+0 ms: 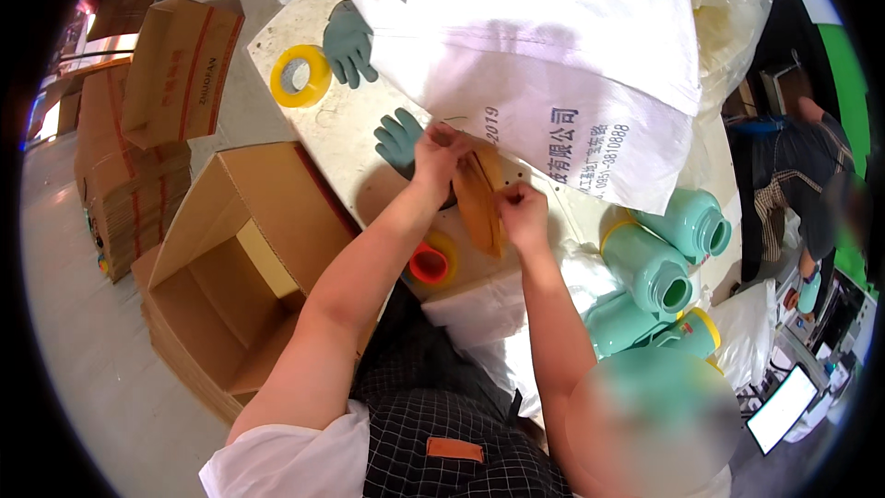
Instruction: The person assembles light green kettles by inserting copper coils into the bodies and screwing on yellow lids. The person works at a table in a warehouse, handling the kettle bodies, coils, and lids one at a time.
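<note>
**Asker:** Cardboard, is that what the hands hold?

**Describer:** Yes. A small flat piece of brown cardboard (479, 198) stands on edge between both hands, over the middle of a pale board (341, 120) that serves as the worktop. The left hand (439, 152) pinches its upper left corner, fingertips closed on it. The right hand (523, 215) grips its right edge, thumb and fingers shut on the card.

**Asker:** How does the piece look?

**Describer:** Tan, thin, folded along a crease, its lower end hanging toward the near edge of the board. Whether it is a box blank or a sleeve cannot be told.

**Asker:** What else is there, and how many?

**Describer:** Two green rubber gloves (350, 41) lie on the board, one at the far edge, one just behind the left hand. One yellow tape roll (300, 75) sits near the far left corner; one orange roll (430, 261) sits at the near edge. One large white woven sack (553, 46) covers the far right side. At least four mint-green flasks (648, 267) lie heaped off the right edge. One open carton (230, 267) stands off the left edge, with stacks of flat cartons (129, 175) beyond it. Another person (797, 184) bends at far right.
</note>
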Tool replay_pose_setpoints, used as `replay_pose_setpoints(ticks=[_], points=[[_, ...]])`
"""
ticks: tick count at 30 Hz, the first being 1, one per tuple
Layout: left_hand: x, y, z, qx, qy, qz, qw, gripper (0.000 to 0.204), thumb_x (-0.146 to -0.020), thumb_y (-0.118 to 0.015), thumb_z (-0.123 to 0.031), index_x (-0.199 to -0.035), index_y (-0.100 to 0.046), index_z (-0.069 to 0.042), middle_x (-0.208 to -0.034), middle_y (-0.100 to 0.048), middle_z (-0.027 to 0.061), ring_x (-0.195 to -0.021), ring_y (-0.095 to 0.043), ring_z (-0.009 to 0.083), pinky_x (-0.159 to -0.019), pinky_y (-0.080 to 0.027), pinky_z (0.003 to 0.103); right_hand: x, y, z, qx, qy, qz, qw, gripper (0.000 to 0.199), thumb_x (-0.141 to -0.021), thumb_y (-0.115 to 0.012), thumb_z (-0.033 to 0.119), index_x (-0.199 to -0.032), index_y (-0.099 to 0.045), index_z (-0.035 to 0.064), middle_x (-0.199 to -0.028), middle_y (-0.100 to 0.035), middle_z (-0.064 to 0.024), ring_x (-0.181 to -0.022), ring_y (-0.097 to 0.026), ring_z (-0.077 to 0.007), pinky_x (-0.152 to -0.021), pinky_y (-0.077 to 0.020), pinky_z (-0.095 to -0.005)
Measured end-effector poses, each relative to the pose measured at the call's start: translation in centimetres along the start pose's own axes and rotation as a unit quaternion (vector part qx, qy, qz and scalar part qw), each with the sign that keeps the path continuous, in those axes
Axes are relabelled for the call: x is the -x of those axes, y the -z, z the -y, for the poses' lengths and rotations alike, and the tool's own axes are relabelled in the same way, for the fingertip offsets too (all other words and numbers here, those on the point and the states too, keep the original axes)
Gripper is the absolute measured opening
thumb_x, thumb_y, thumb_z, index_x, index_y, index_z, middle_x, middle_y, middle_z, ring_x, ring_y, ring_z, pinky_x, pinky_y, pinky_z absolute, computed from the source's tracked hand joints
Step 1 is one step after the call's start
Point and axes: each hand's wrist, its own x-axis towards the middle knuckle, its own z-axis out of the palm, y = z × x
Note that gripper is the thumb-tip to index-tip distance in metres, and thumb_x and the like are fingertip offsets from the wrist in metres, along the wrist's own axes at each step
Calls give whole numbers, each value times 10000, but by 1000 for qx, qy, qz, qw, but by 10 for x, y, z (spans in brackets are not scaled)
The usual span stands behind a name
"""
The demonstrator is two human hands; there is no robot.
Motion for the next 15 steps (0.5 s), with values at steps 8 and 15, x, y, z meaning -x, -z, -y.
replay_pose_setpoints(ticks=[8,15], points=[[50,6,-10,-531,-388,7,754,275,-829,-671,-10,-1086,-597,-73,-1044,-630,92,-943,-590,243,-786,-485,358,81,36,-15,183,155,-186,953,125,-806,-724,100,-922,-715,55,-795,-695,-149,-654,-640,-350,-643,-525,-429],[69,31,-18,-702,-445,290,475,290,-801,-605,-140,-1086,-657,-127,-1044,-639,1,-1036,-550,213,-885,-428,353,39,16,23,337,-21,19,941,283,-915,-580,187,-1169,-651,85,-878,-722,-189,-820,-706,-387,-739,-559,-508]])
